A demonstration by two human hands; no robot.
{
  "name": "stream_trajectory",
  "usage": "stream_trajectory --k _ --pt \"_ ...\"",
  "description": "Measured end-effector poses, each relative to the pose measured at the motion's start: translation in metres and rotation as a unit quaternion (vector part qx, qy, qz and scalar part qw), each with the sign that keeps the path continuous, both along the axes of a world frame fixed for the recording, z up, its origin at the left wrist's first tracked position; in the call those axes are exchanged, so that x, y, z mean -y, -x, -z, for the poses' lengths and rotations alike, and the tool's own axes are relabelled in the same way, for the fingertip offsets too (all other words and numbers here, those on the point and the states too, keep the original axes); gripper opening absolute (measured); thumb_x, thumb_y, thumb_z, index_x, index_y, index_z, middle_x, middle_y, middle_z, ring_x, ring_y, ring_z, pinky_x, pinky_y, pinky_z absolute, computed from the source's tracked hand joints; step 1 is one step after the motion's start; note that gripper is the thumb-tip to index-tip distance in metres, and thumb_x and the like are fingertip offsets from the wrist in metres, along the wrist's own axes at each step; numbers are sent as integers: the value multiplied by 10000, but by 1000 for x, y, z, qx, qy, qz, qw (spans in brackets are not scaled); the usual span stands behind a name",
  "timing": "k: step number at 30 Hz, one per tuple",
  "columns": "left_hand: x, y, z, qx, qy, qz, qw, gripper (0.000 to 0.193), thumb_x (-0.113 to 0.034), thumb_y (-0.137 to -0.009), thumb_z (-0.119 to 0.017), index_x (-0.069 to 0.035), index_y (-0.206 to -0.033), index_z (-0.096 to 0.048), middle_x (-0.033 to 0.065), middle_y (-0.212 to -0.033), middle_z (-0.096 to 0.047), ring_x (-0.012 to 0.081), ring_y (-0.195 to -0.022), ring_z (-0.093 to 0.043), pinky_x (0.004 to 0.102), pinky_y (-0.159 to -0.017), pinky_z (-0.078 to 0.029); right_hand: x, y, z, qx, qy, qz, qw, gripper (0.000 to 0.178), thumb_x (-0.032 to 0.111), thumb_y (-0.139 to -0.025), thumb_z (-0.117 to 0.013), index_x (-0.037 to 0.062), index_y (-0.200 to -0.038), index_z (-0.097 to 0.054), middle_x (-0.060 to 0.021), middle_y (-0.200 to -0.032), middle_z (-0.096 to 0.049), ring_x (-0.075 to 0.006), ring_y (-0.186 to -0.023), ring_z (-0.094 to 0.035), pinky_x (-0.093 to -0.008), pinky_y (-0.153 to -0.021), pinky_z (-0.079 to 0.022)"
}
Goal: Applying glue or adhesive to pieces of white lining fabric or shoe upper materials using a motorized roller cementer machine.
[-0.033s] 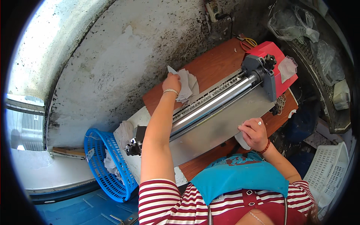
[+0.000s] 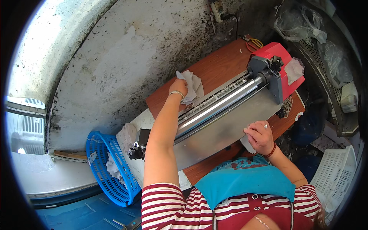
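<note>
Beyond the long steel roller (image 2: 224,104) of a machine, my left hand (image 2: 179,88) is closed on a thin white flat piece (image 2: 180,75). It is at the left side of a small pile of similar off-white pieces (image 2: 194,87), against or just over it. At the near edge of the machine's metal plate (image 2: 230,128), my right hand (image 2: 260,138) pinches another white flat piece (image 2: 247,145), which hangs below the fingers. Whether the pieces are cloth, leather or paper I cannot tell.
The machine has a red end housing (image 2: 274,53) and stands on a brown wooden table (image 2: 222,61). A blue basket (image 2: 132,184) with white pieces sits at left, near another white stack (image 2: 126,136). At right are a white crate (image 2: 333,172) and clear plastic bags (image 2: 299,25).
My left hand has shifted slightly right, closer to the pile, with the white piece still in its fingers. My right hand looks unmoved.
</note>
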State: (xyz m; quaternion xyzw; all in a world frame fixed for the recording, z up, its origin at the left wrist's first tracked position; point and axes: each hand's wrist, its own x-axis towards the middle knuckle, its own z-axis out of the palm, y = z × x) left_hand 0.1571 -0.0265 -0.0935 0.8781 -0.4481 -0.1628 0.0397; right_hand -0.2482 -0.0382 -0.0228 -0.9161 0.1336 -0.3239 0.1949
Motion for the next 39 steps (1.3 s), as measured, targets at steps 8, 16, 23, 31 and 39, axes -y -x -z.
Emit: stream_trajectory --k 8,16,23,31,39 --pt "9 2 -4 -14 -116 30 993 301 -131 -754 -692 -127 -1054 -703 122 -1146 -660 283 -1065 -628 376 -890 -499 4 0 2 -3 -8 0 1000 296 -9 -649 -689 79 -930 -661 -40 -880 -594 -232 -812 -579 -374 -736 -445" --pt "-2 9 -32 -93 46 -32 994 210 -228 -794 -645 -84 -945 -669 98 -1019 -693 260 -925 -657 365 -797 -501 -9 5 3 9 -23 1 1000 286 -10 -675 -686 74 -948 -660 -47 -888 -592 -242 -814 -576 -370 -731 -447" --pt "-31 177 -115 -359 439 85 819 296 -194 -962 -496 -3 -1172 -581 118 -1157 -608 210 -1012 -600 328 -865 -480 -38 8 -17 80 -305 13 949 359 167 -880 -605 22 -1206 -564 -137 -1163 -552 -267 -1023 -546 -356 -856 -444" --pt "-87 345 -73 -488 515 125 693 646 -346 -995 -299 38 -1486 -129 222 -1561 -115 344 -1452 -118 414 -1163 -126 -101 22 -48 150 -442 -7 884 757 513 -1008 -240 -35 -1495 -53 -171 -1576 -73 -301 -1460 -58 -392 -1169 -87" --pt "-124 430 -87 -489 335 252 765 702 -433 -985 -210 -10 -1510 -13 179 -1588 7 353 -1464 30 469 -1153 -33 -91 90 -36 337 -597 107 720 787 617 -975 -180 57 -1519 -87 -96 -1590 -93 -236 -1457 -107 -399 -1164 -108"
